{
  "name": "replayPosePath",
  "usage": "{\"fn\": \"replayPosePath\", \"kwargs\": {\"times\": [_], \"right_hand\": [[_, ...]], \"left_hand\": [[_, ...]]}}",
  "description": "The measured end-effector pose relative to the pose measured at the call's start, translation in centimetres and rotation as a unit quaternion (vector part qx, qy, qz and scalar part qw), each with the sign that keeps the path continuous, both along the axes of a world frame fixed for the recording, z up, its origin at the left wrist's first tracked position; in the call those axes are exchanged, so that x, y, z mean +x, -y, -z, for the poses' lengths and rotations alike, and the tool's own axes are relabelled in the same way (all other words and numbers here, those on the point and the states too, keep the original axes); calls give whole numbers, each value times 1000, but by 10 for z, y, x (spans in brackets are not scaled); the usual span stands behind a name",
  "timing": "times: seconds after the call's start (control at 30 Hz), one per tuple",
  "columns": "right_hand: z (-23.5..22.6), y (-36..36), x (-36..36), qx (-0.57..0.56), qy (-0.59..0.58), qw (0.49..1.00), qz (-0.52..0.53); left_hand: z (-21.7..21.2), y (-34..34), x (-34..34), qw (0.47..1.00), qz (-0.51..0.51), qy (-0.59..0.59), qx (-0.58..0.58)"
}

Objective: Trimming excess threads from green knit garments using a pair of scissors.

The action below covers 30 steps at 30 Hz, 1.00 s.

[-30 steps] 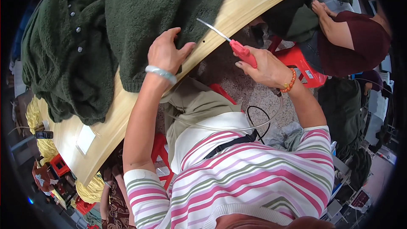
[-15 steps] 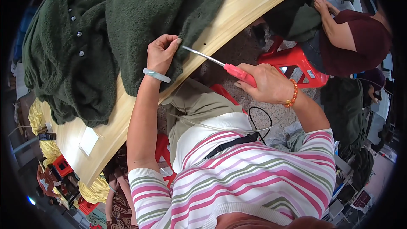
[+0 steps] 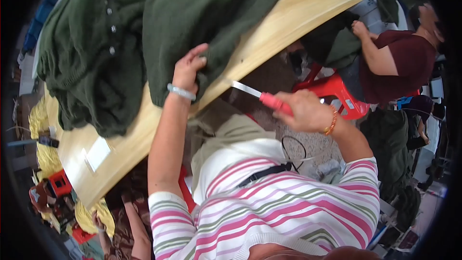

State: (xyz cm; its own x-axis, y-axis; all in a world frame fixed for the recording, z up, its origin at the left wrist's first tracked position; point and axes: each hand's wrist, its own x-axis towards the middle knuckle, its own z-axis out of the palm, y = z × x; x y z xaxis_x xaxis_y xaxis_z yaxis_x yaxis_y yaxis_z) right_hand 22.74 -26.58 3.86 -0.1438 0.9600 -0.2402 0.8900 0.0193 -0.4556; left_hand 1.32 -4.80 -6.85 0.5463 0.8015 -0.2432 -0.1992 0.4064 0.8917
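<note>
A dark green knitted garment [image 3: 192, 29] is spread over the wooden table in front of me. My left hand [image 3: 188, 70], with a pale bangle at its wrist, rests on the garment's near edge. Its thumb and forefinger are apart and the hand looks open, though the other fingers are partly hidden. My right hand [image 3: 303, 110] is closed round the pink handle of a tool with a slim metal shaft [image 3: 246, 88]. The shaft points left toward the table edge, its tip apart from the cloth. Motion blur hides the tip's exact form.
Another dark green garment with shiny buttons [image 3: 113, 29] lies left on the wooden table [image 3: 269, 36]. A white card [image 3: 98, 154] lies near its left corner. At right, a person in a maroon top [image 3: 385, 62] sits on a red stool [image 3: 332, 91]. A black cable [image 3: 303, 147] loops beside me.
My left thumb and forefinger have parted from the pinched garment edge. The pink-handled tool has drawn back from the cloth, lower and to the right. The view has shifted slightly.
</note>
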Motion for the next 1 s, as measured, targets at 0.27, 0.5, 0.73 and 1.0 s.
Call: {"fn": "replayPosePath", "kwargs": {"times": [0.27, 0.5, 0.73, 1.0], "right_hand": [[19, -14, -2, -5, -70, 997, 40], [9, -7, 1, -28, -43, 998, 41], [13, -16, -7, -64, -25, 996, -63], [23, -20, -7, -68, -39, 997, -11]], "left_hand": [[34, 11, -20, 980, 18, -75, 184], [15, 37, -7, 826, 14, -345, 446], [46, 0, -26, 992, -62, -71, 83], [48, 12, -20, 993, -42, -53, 96]]}}
